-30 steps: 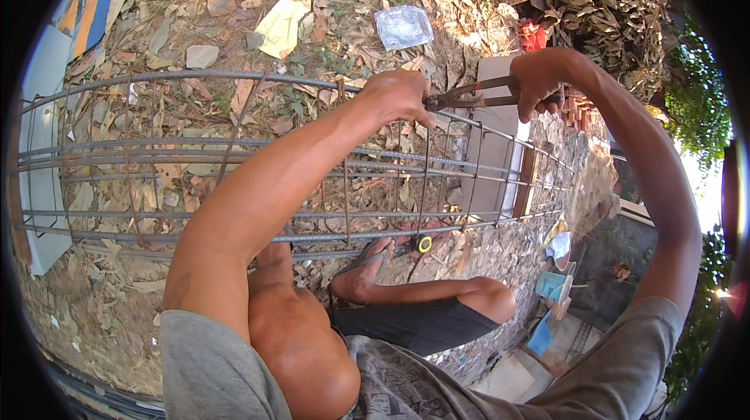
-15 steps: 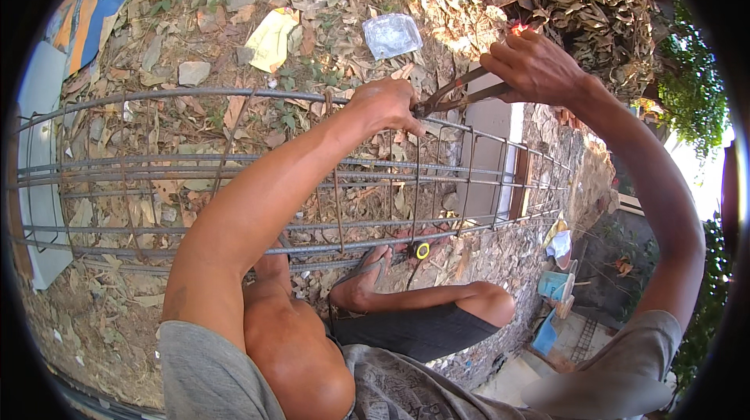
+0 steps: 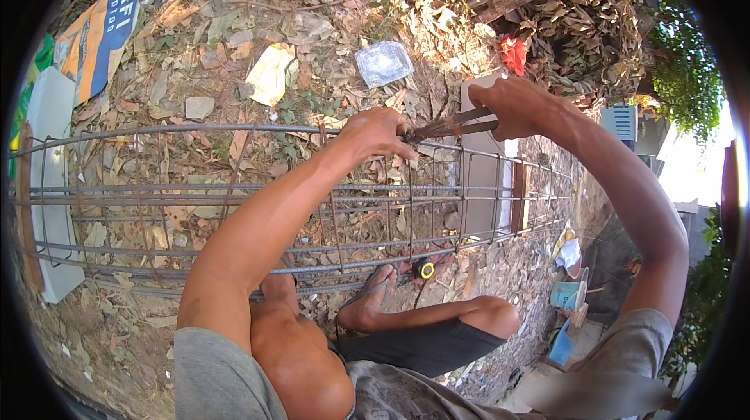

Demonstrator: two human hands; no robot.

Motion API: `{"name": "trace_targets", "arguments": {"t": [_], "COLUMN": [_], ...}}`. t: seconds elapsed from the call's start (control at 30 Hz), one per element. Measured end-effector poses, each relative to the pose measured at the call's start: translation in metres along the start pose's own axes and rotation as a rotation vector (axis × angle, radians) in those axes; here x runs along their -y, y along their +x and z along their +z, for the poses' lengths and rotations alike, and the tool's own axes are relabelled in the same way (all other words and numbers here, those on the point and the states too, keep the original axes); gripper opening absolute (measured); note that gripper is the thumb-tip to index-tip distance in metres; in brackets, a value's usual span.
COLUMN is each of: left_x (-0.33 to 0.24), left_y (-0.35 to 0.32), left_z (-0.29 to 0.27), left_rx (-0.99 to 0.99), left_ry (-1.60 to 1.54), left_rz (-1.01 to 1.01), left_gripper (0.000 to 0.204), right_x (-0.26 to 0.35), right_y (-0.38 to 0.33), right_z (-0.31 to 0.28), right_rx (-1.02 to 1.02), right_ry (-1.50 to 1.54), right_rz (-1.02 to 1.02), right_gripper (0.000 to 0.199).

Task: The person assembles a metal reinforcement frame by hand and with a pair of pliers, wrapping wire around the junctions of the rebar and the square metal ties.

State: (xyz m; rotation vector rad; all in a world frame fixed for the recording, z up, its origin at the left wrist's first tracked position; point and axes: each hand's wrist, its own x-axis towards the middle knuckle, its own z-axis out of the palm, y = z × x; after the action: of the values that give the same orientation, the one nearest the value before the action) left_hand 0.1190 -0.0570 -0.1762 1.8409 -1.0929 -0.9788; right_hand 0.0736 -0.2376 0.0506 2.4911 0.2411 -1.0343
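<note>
Presently the right hand (image 3: pixel 512 107) is clamped around the handles of a pair of pincers (image 3: pixel 449 126), fingers wrapped tight. The tool's long axis runs nearly level, handles at the person's right, head pointing left toward the left hand (image 3: pixel 375 132). That hand is closed on the top bar of a rebar cage (image 3: pixel 234 193), fingers pinched at the joint where the pincer head meets the steel; whether it also holds tie wire cannot be told. The joint lies just left of the right hand and directly at the left hand's fingertips, so the left hand is the nearer.

Rebar cage: lies on its side across the view, long axis left to right, stirrups crossing the long bars at intervals. Beneath it, the person's bare foot (image 3: pixel 373 299) and bent knee. Beyond: dry leaf litter, a yellow paper scrap (image 3: pixel 271 74), a clear plastic wrapper (image 3: pixel 383 63).
</note>
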Motion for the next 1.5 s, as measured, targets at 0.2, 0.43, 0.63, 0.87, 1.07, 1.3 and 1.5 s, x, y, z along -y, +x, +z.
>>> {"name": "trace_targets", "arguments": {"t": [0.2, 0.43, 0.63, 0.87, 1.07, 1.3, 1.5], "left_x": [-0.007, -0.078, -0.108, -0.036, -0.163, -0.223, -0.220], "left_y": [-0.004, -0.027, 0.008, 0.028, 0.040, -0.032, -0.128], "left_z": [0.004, -0.028, -0.050, -0.099, -0.012, 0.001, -0.030], "left_rx": [-0.101, -0.249, -0.230, -0.572, -0.406, -0.181, -0.357], "left_ry": [0.103, -0.047, -0.016, -0.573, -0.825, -0.462, -0.636], "left_rz": [0.033, 0.465, 0.404, -0.138, -0.022, -0.119, -0.199], "left_gripper": [0.066, 0.111, 0.043, 0.051, 0.050, 0.050, 0.045], "right_x": [-0.001, -0.003, 0.021, 0.133, 0.219, 0.202, 0.191], "right_y": [-0.007, -0.016, -0.065, -0.181, -0.218, -0.254, -0.183], "right_z": [-0.005, 0.009, 0.045, 0.182, 0.278, 0.266, 0.225], "right_rx": [0.643, 0.619, 0.470, 0.108, -0.440, -1.449, -0.866], "right_ry": [0.717, 0.732, 0.972, 1.407, 2.326, 1.984, 1.907], "right_rz": [0.274, 0.237, 0.184, -0.105, 0.050, 0.513, 0.427], "right_gripper": [0.061, 0.044, 0.051, 0.055, 0.064, 0.052, 0.040]}}
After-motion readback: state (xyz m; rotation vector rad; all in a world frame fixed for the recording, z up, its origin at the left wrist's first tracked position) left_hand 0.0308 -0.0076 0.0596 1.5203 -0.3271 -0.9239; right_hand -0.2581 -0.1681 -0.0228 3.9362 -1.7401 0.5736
